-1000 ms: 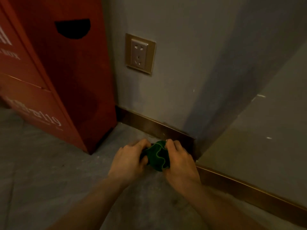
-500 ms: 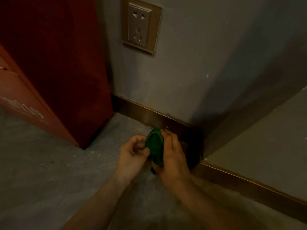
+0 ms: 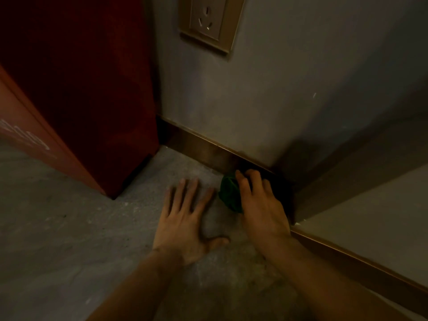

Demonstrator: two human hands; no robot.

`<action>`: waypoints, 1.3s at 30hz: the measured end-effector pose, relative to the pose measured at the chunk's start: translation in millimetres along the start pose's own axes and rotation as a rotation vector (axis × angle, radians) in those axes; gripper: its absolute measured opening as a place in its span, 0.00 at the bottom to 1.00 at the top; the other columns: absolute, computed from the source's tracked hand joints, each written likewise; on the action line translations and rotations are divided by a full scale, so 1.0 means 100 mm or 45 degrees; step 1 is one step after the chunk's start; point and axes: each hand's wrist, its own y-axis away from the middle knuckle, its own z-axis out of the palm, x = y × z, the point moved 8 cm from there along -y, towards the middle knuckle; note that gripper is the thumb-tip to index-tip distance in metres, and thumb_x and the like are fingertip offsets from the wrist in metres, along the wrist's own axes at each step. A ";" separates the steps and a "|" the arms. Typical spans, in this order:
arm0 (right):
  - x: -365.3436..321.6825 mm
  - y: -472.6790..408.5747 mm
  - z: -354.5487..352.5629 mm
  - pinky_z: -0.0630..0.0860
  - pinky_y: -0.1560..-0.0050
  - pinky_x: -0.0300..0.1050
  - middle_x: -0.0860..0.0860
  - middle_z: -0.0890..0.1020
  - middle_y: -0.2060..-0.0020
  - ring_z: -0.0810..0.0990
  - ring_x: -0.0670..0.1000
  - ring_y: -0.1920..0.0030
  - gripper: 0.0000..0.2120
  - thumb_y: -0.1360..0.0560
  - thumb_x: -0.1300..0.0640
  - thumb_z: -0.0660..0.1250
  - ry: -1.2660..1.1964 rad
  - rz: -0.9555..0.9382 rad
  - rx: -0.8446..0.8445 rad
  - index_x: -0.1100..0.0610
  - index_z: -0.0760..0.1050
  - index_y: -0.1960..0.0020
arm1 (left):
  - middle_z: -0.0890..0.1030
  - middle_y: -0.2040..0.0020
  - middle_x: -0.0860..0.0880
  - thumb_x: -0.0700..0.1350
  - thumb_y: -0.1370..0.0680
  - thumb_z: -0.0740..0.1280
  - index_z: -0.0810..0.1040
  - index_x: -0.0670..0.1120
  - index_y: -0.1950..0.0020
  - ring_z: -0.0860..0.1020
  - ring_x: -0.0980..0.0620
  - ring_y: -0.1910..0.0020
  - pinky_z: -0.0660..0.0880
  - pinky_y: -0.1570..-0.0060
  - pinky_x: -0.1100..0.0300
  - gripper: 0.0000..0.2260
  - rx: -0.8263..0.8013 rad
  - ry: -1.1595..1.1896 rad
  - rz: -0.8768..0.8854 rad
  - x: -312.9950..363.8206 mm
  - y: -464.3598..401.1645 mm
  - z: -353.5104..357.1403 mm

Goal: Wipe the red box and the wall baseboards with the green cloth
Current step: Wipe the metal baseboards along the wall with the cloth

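Green cloth [image 3: 230, 195] bunched at lower centre, long axis running from the floor [image 3: 69, 228] up toward the baseboard [image 3: 199, 148], clasped by right hand [image 3: 259, 202]; left hand [image 3: 185, 221] flat, fingers spread, on bare floor; red box [image 3: 81, 89] at left, white lettering unreadable; wall outlet [image 3: 208, 22] above.

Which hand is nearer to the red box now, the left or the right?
The left hand. It lies flat on the floor, just right of the red box. The right hand is farther right, holding the green cloth by the baseboard.
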 end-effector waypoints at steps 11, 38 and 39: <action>-0.53 -0.47 -0.01 0.77 0.62 0.49 0.61 0.74 0.36 0.74 0.64 0.44 0.24 0.31 0.62 0.71 0.351 -0.400 0.198 0.55 0.72 0.36 | 0.48 0.17 0.40 0.83 0.31 0.49 0.52 0.58 0.18 0.40 0.38 0.19 0.46 0.24 0.29 0.47 -0.018 -0.051 -0.021 -0.07 0.05 0.14; -0.44 -0.45 0.20 0.77 0.56 0.50 0.58 0.63 0.33 0.69 0.66 0.40 0.19 0.25 0.66 0.68 0.705 -0.422 -0.233 0.62 0.73 0.35 | 0.46 0.17 0.41 0.84 0.31 0.46 0.55 0.64 0.20 0.35 0.37 0.20 0.40 0.25 0.29 0.44 -0.002 -0.110 -0.011 -0.09 0.05 0.15; -0.42 -0.44 0.21 0.77 0.56 0.50 0.58 0.62 0.33 0.69 0.66 0.39 0.20 0.25 0.66 0.68 0.701 -0.410 -0.261 0.62 0.73 0.34 | 0.46 0.17 0.40 0.84 0.31 0.46 0.55 0.63 0.20 0.35 0.37 0.20 0.40 0.25 0.29 0.44 -0.001 -0.111 -0.007 -0.09 0.05 0.15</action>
